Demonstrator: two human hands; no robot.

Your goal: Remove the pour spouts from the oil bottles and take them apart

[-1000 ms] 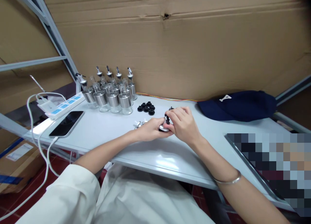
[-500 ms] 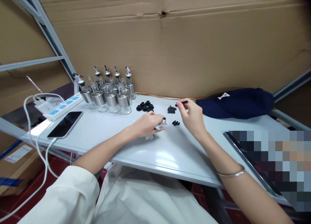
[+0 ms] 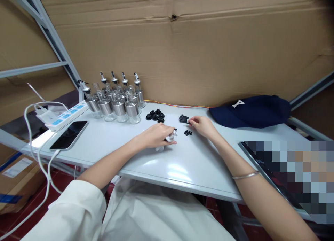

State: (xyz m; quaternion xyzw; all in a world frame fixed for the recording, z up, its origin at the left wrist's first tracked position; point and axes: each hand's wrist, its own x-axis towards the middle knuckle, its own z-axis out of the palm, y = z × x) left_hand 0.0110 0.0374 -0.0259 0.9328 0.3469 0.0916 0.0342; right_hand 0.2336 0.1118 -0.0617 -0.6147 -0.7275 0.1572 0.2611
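Observation:
My left hand (image 3: 156, 134) is closed around a silver pourer spout (image 3: 170, 138) with a black tip, low over the table. Whitish pieces (image 3: 159, 148) show just under that hand, too small to name. My right hand (image 3: 203, 126) is lowered to the table with thumb and finger pinched on a slim black tube (image 3: 187, 122). It is right beside a small pile of black tubes (image 3: 183, 118). Short black pieces (image 3: 188, 133) lie in a cluster just below its fingers. Several round black stoppers (image 3: 155, 115) are grouped beyond my left hand.
Glass bottles with steel sleeves (image 3: 119, 110) stand at the back left, several topped with pourers. A phone (image 3: 69, 134) and a power strip (image 3: 68, 115) are on the left. A navy cap (image 3: 253, 112) lies back right, near a blurred-out screen (image 3: 287, 178).
My right hand has come down and slightly left, bringing the black tube from above the table to beside the tube pile. My left hand has barely moved with the pourer spout.

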